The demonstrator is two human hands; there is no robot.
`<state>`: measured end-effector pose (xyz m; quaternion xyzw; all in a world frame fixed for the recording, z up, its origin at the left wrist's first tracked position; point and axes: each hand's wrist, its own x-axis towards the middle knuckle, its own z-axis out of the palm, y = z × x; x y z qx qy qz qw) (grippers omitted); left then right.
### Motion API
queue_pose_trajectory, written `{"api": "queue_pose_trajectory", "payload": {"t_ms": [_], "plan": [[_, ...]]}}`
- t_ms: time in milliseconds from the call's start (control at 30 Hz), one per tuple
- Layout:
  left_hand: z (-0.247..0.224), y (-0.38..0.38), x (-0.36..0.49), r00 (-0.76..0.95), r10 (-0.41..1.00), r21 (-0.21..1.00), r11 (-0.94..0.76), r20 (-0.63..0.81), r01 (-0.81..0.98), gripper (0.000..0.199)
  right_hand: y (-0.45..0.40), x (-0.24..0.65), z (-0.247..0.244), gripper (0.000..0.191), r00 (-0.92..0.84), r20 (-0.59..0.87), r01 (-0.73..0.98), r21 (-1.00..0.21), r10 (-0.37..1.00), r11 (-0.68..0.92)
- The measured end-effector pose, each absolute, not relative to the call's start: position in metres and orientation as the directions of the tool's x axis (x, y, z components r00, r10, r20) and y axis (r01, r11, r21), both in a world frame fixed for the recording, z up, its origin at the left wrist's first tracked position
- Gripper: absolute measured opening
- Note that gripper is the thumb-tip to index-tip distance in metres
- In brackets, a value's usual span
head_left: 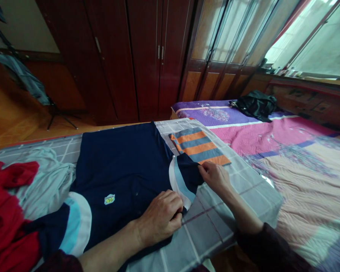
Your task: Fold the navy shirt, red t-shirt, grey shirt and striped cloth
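Note:
A navy shirt [116, 158] with white and light-blue sleeve bands lies spread on a grey checked cloth, a small badge on its chest. My left hand [161, 215] is closed on the shirt near the shoulder, beside the banded sleeve on the right. Further right, my right hand [215, 174] pinches the dark end of that same sleeve between thumb and fingers. Just beyond the sleeve rests a folded orange and grey striped garment [200, 146].
Red clothing [8, 215] and a pale grey-green garment [45, 181] lie heaped at the left. A bed with a pink and purple quilt [257, 138] stands at the right, a black garment [255, 105] on it. Dark red wardrobes [147, 75] line the back.

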<state>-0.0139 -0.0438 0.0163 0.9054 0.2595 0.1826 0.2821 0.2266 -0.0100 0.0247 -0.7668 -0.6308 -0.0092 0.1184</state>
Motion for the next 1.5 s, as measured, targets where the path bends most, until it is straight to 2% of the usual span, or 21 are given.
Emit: {"api": "queue_pose_trajectory", "payload": {"t_ms": [133,233,267,400,467,600,667,800,967,1133,1233,1433,1500], "plan": [[0.011,-0.045,-0.015,0.794,0.560,0.601,-0.726,0.235,0.334,0.015,-0.013,0.241,0.022,0.033,0.367,0.148,0.920,-0.203,0.918,-0.335],[0.010,-0.049,-0.015,0.806,0.542,0.519,-0.772,0.236,0.367,0.041,-0.015,0.245,0.019,0.032,0.357,0.092,0.921,-0.201,0.930,-0.334],[0.010,-0.050,-0.014,0.811,0.541,0.488,-0.782,0.222,0.388,0.041,-0.015,0.244,0.019,0.032,0.347,0.087,0.924,-0.203,0.934,-0.324],[0.008,-0.052,-0.008,0.822,0.537,0.358,-0.817,0.190,0.451,0.012,-0.005,0.232,0.026,0.033,0.269,0.191,0.953,-0.193,0.944,-0.233],[0.006,-0.052,-0.007,0.824,0.529,0.337,-0.828,0.202,0.448,0.008,0.005,0.222,0.028,0.033,0.165,0.282,0.981,-0.141,0.945,-0.129],[0.004,-0.050,-0.007,0.817,0.513,0.428,-0.821,0.263,0.377,0.006,0.027,0.208,0.024,0.023,-0.012,0.290,1.000,-0.017,0.957,0.018],[0.005,-0.048,-0.009,0.805,0.512,0.502,-0.802,0.301,0.323,0.007,0.035,0.205,0.020,0.017,0.003,0.285,1.000,-0.005,0.959,-0.002],[0.008,-0.045,-0.010,0.754,0.559,0.588,-0.755,0.346,0.290,0.008,0.038,0.209,0.017,0.023,0.084,0.338,0.996,-0.042,0.937,-0.074],[0.005,-0.045,-0.010,0.782,0.545,0.575,-0.759,0.303,0.306,0.005,0.036,0.213,0.019,0.023,0.085,0.364,0.995,-0.072,0.928,-0.063],[0.003,-0.045,-0.010,0.798,0.528,0.554,-0.773,0.290,0.310,0.004,0.047,0.199,0.021,0.027,-0.091,0.346,0.989,-0.081,0.934,0.126],[0.004,-0.045,-0.011,0.792,0.533,0.560,-0.769,0.296,0.308,0.004,0.057,0.193,0.017,0.019,-0.155,0.331,0.975,-0.098,0.931,0.197],[0.004,-0.044,-0.012,0.741,0.567,0.593,-0.752,0.358,0.289,0.007,0.060,0.211,0.008,0.025,0.083,0.390,0.991,-0.127,0.917,-0.036],[0.004,-0.044,-0.012,0.758,0.553,0.597,-0.753,0.346,0.277,0.008,0.057,0.216,0.008,0.025,0.113,0.393,0.989,-0.131,0.912,-0.066]]}}
